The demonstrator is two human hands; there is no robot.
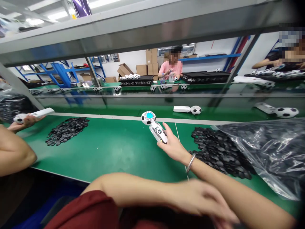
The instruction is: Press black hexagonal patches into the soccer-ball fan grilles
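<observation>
Fingers of the right hand [172, 147] are wrapped around the white handle of a small handheld fan [154, 125], held just above the green table [111, 149]. Its football-patterned head, with a blue disc in the middle, points away from the person. The left hand [202, 200] lies low and blurred in the foreground, across the right forearm, and whether it is closed on anything cannot be told.

The fan looks like light, rigid moulded plastic, smooth enough to slip a little. The handle's underside appears open, with parts showing inside, so the safest hold is probably along the handle's solid sides, not on the round head or the exposed middle.

Just right of the fan sits a heap of small black parts [219, 152], spilling from a clear plastic bag [267, 152]. A second heap of black parts [68, 129] lies further left. At the far left another person's hand [26, 122] holds a similar fan. Two finished fans [188, 109] [277, 110] rest on the belt beyond, and other people work at benches behind.
</observation>
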